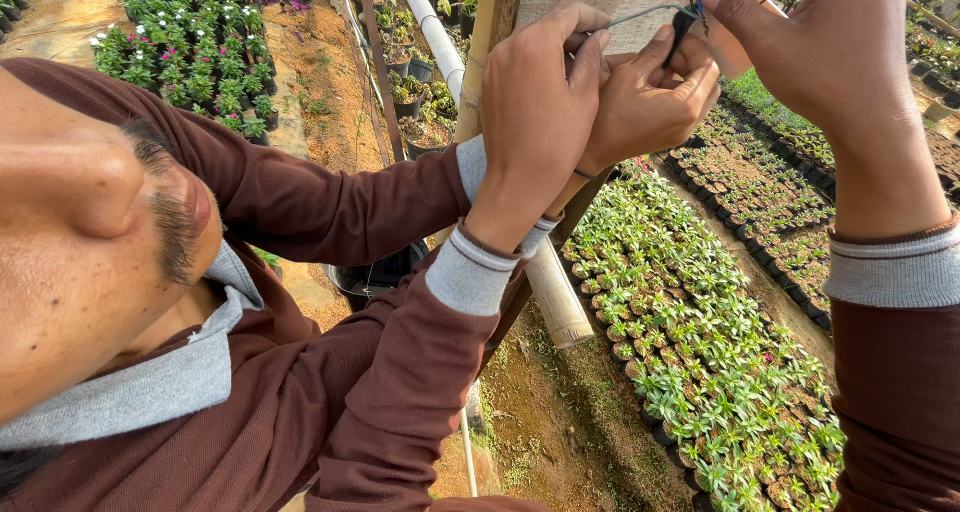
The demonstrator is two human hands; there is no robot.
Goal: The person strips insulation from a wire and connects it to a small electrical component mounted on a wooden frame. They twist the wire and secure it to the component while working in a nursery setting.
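Pinching a thin grey wire (640, 14) just beside the wooden post (492, 32): right hand (830, 62) grips its dark, twisted end. Co-worker's hands (540, 102) clench the same wire.

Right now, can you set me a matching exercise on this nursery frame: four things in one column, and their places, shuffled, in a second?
Things:
1. thin grey metal wire
2. long white plastic pipe
3. pale upright bamboo pole
4. bed of small black pots with white and pink flowers

Places:
A. far upper left, on the ground
B. pinched in the co-worker's hand near the top edge
C. right behind the co-worker's hand
D. running away up the picture, just left of the pole

Pairs: 1-B, 2-D, 3-C, 4-A
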